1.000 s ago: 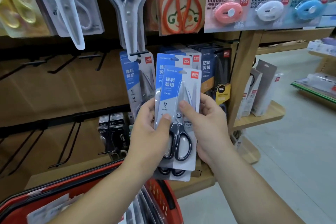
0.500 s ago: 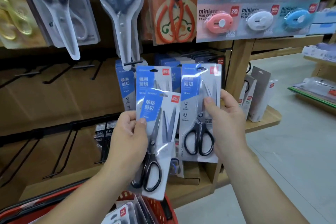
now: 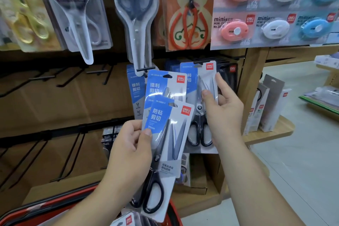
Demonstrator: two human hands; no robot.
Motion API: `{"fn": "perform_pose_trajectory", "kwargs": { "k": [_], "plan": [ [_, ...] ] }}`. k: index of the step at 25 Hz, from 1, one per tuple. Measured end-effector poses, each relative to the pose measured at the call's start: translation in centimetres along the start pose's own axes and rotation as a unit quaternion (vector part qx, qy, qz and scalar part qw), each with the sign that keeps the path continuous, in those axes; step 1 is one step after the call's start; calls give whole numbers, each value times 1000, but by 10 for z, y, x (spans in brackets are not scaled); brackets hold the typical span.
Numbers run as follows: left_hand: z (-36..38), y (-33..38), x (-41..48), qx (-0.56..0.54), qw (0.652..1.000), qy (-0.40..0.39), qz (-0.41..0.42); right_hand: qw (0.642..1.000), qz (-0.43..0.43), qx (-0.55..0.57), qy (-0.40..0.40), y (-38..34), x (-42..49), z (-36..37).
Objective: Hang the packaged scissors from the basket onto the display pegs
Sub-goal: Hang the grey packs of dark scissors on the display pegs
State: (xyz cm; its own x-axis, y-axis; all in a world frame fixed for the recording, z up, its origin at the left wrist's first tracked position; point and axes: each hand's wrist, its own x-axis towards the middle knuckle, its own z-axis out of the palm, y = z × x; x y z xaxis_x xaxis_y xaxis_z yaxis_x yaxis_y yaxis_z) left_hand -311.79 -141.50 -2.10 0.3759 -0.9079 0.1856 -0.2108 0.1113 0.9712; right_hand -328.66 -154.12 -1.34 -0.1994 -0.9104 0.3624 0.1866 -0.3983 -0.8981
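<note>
My left hand (image 3: 128,145) grips a small stack of blue-and-white scissor packs; the front pack (image 3: 166,145) holds black-handled scissors, and a second pack (image 3: 165,86) shows behind it. My right hand (image 3: 222,113) pinches another scissor pack (image 3: 199,130) by its right side, thumb on the front, and holds its top up at a black peg (image 3: 201,62) where more blue packs (image 3: 134,93) hang. The red basket (image 3: 42,207) sits at the bottom left with a further pack (image 3: 126,220) in it.
Several bare black pegs (image 3: 60,82) jut from the brown board to the left. Larger blister-packed scissors (image 3: 135,24) and mini cutters (image 3: 238,29) hang above. A wooden post (image 3: 251,86) and a rounded shelf (image 3: 271,134) with boxes stand to the right.
The packs were first held together in both hands. My right hand has taken one pack off and carried it up and right to the peg; my left hand keeps the others lower.
</note>
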Motion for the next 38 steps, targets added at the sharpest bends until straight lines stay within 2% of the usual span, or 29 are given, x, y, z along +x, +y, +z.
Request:
{"fn": "perform_pose_trajectory", "kwargs": {
  "k": [7, 11, 13, 15, 17, 20, 23, 25, 28, 32, 38],
  "plan": [
    [-6, -3, 3, -3, 1000, 1, 3, 997, -25, -70, 38, 21, 3, -3],
    [-5, -4, 2, 4, 1000, 1, 9, 997, 3, -71, 30, 26, 8, 0],
    [-5, -5, 5, 4, 1000, 3, 12, 990, 19, -140, 11, 27, 18, 3],
    [-5, -6, 9, 13, 1000, 8, 14, 967, 25, -255, -6, 23, 24, 3],
    [-5, -7, 11, 18, 1000, 15, 13, 954, 9, -300, 3, 14, 18, 1],
    [0, -7, 15, 12, 1000, 10, 18, 980, 7, -196, -28, -9, 5, 0],
    [13, -7, 20, 4, 999, 9, 35, 974, 124, -95, -163, -26, -7, 3],
    [21, -5, 23, 11, 999, 9, 53, 961, 187, -36, -200, -28, -11, 2],
    [27, -4, 28, 8, 998, 7, 58, 968, 203, 6, -148, -31, -11, -3],
    [28, -2, 34, -24, 999, 21, 23, 975, 191, 24, -108, -33, -7, -11],
    [14, -8, 36, -6, 999, 53, 6, 996, 72, -18, -40, -26, -1, -13]
  ]
}}
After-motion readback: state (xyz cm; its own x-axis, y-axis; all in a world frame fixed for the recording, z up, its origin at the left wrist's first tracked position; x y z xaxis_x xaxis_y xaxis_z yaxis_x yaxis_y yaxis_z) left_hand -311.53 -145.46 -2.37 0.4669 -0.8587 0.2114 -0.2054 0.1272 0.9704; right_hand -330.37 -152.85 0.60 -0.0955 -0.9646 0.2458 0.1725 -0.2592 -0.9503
